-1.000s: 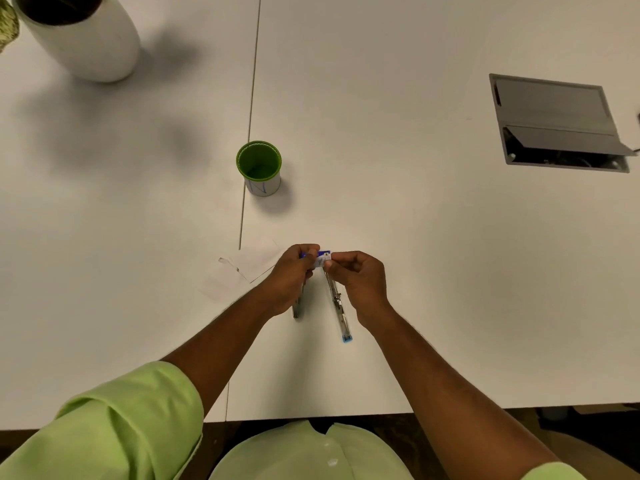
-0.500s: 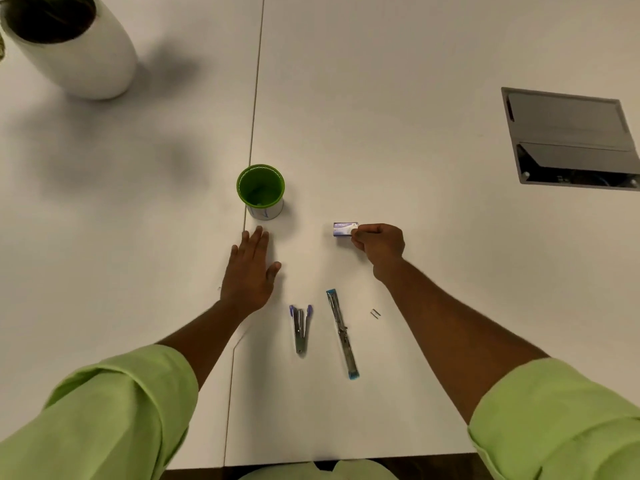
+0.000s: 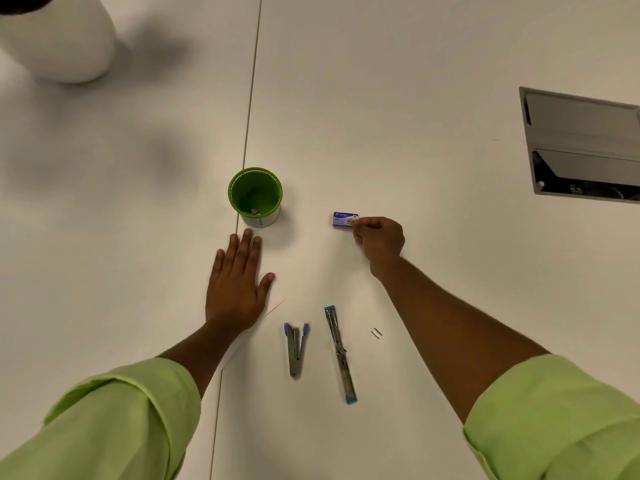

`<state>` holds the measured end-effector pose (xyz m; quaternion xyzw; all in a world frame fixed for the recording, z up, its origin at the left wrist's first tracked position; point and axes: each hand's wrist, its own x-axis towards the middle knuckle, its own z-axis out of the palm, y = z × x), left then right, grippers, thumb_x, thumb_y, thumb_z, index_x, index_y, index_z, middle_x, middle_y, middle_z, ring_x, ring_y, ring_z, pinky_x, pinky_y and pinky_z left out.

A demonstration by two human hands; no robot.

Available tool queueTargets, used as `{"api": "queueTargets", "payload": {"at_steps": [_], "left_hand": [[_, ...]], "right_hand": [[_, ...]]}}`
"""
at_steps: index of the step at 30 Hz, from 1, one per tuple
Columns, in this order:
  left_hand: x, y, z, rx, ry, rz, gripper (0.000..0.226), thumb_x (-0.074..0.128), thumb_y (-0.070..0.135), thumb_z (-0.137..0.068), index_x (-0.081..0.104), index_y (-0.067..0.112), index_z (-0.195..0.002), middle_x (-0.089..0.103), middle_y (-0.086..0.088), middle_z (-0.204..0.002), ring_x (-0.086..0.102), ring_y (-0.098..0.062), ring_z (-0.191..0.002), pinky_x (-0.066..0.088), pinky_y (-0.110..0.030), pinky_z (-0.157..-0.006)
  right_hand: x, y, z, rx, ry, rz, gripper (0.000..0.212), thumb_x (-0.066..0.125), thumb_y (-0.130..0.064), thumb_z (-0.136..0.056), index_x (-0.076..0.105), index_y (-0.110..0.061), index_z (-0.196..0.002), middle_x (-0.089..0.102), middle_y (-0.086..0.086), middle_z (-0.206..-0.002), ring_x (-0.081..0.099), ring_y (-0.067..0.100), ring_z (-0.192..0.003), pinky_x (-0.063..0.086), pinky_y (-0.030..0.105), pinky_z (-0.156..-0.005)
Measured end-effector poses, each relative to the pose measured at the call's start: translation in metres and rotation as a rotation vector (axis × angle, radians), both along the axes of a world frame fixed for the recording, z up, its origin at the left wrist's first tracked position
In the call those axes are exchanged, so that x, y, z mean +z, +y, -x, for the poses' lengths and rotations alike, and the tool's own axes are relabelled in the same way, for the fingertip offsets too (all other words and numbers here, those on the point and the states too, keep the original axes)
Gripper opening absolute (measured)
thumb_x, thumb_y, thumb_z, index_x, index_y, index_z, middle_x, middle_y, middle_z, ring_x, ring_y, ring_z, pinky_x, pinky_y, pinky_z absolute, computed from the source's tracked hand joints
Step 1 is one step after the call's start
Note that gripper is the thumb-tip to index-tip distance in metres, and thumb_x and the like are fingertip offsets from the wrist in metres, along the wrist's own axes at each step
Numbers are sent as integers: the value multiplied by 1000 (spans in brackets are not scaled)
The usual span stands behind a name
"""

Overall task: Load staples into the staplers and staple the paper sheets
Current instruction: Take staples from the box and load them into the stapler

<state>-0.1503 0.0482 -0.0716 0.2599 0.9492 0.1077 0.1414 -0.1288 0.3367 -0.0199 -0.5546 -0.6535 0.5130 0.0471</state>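
Note:
A small blue staple box point(image 3: 343, 219) lies on the white table, and my right hand point(image 3: 379, 239) pinches its right end. My left hand point(image 3: 237, 287) lies flat with straight fingers on white paper sheets point(image 3: 273, 308), whose edge shows beside my thumb. Nearer me lie two staplers: a purple-tipped one point(image 3: 295, 348) hinged open in a narrow V, and a longer blue-tipped one point(image 3: 340, 353) opened out straight. Two loose staple pieces point(image 3: 376, 332) lie to the right of them.
A green cup point(image 3: 255, 195) stands just beyond my left fingertips on the table seam. A white pot point(image 3: 62, 46) sits at the far left. A grey cable hatch point(image 3: 585, 147) is set into the table at the right.
One second ago both hands held the staple box together over the staplers. My right hand then carried it away to the table; my left hand went flat on the paper. Little differs since half a second ago.

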Motion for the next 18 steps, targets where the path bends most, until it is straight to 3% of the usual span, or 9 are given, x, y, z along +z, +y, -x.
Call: {"api": "queueTargets", "payload": {"at_steps": [11, 13, 18], "left_hand": [[4, -1, 1, -21, -3, 16, 72, 16, 58, -102, 1, 21, -162, -5, 0, -171, -8, -21, -157, 5, -42, -127], [6, -1, 2, -30, -17, 26, 74, 15, 59, -101, 4, 20, -162, -4, -1, -171, -6, -22, -157, 4, -43, -127], [15, 2, 3, -15, -68, 48, 73, 22, 56, -103, 6, 15, -162, -3, -5, -170, -3, -25, -157, 3, -43, -126]], "right_hand": [[8, -7, -62, 57, -12, -60, 8, 71, -17, -86, 75, -19, -79, 74, 1, -70, 70, 18, -66, 63, 43, -76], [12, -18, -85, 126, -54, -127, 6, 71, -21, -85, 75, -18, -82, 74, 0, -74, 72, 20, -73, 61, 39, -76], [25, -58, -135, 274, -26, -193, 6, 72, -20, -86, 75, -22, -81, 72, -10, -75, 68, 6, -72, 54, 25, -73]]}}
